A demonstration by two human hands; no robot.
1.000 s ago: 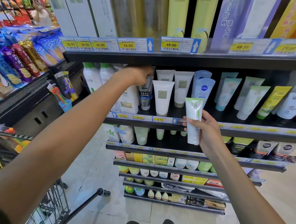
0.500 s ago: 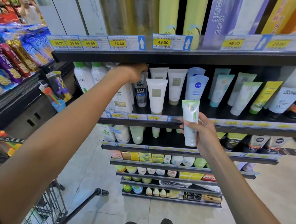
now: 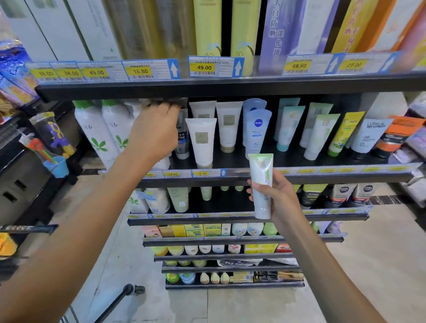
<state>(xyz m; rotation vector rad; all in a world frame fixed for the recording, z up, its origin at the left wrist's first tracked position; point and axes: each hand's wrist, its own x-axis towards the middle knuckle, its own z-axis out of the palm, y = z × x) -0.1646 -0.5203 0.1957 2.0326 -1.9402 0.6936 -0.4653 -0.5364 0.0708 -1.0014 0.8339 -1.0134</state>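
Head view: my left hand (image 3: pixel 155 133) is in at the tube shelf (image 3: pixel 342 174), tucked right under the lip of the upper shelf (image 3: pixel 235 88). Its fingers (image 3: pixel 169 108) are curled forward and bunched together at the top, back of the hand toward me. Whether they grip anything behind there, I cannot tell; the hand hides it.

Here is the one that matters: the grey tube (image 3: pixel 182 140) stands just beside those fingers, on their right, touching or nearly so. Its long axis runs straight up and down, cap at the bottom. To take it I'd judge a short sideways shift to the right, then a pinch across its flat body.

My left is clearly the nearer hand. My right hand (image 3: pixel 282 202) sits lower, out in front of the shelf edge, and it's busy: thumb and fingers wrapped round the lower half of the green-and-white tube (image 3: pixel 261 188), held upright, crimped end on top.

Now the count. One tube in my right hand. One grey tube by my left. Two white spray bottles (image 3: pixel 92 128) with leaf marks left of my wrist. Three white tubes (image 3: pixel 200 141) right of the grey one, then two blue tubes (image 3: pixel 256 131), one behind the other.
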